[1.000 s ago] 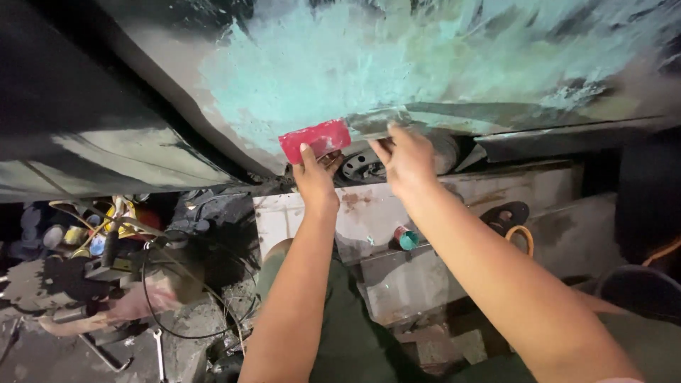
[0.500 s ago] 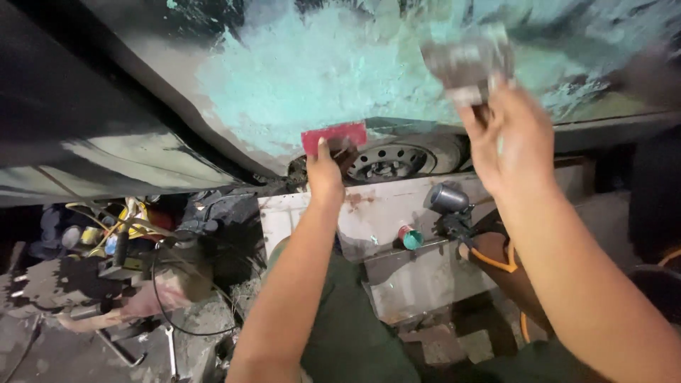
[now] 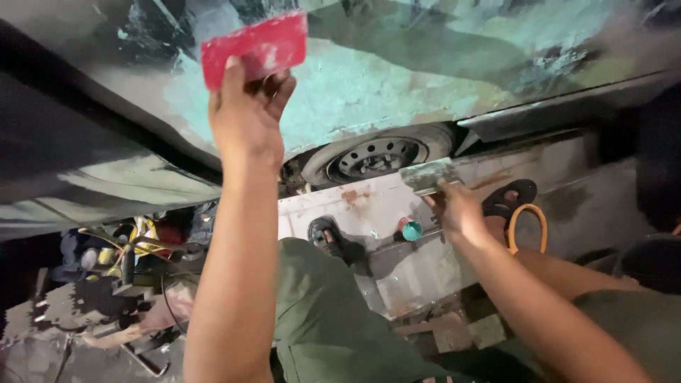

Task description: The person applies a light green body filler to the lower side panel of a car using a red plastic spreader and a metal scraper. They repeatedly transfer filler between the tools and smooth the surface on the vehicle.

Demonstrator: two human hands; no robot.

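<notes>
We have our left hand raised high, fingers closed around the lower edge of a red plastic spreader, its flat blade laid against the pale green filler on the car panel at upper left. It looks light, thin and slightly springy, so we judge that pinching it along the back edge gives even pressure. Our right hand, lower and to the right, grips a flat metal putty blade smeared with filler, stiff and likely slick; beyond it is a steel wheel.
</notes>
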